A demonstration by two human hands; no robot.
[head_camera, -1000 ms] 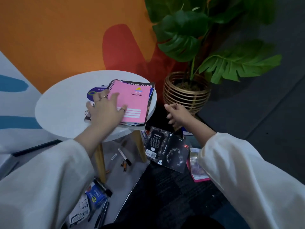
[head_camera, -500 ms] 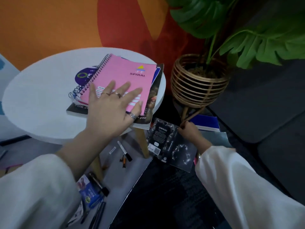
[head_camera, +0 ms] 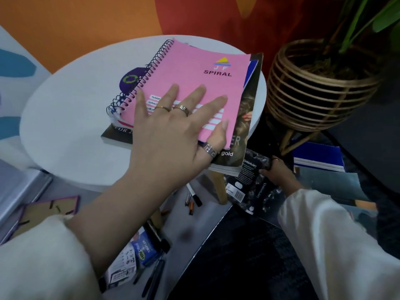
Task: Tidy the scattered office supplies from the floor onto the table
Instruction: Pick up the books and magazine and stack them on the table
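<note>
A pink spiral notebook [head_camera: 192,74] lies on top of a stack of books on the round white table [head_camera: 71,118]. My left hand [head_camera: 173,131] rests flat on the notebook, fingers spread. Down on the floor to the right, my right hand [head_camera: 278,174] grips the upper edge of a black patterned book [head_camera: 249,180] beside a table leg. Pens and markers [head_camera: 192,198] lie under the table. A blue staples packet [head_camera: 144,250] and dark pens [head_camera: 155,276] lie nearer to me on the floor.
A wicker plant pot [head_camera: 313,89] on a wooden stand sits close to the right of the table. A blue notebook [head_camera: 318,156] and a grey folder [head_camera: 333,185] lie on the floor beyond my right hand. A purple-edged brown board [head_camera: 43,211] lies at the left.
The view has come closer to the table. My left hand has flattened on the pink notebook. My right hand has dropped from near the pot to the black book on the floor.
</note>
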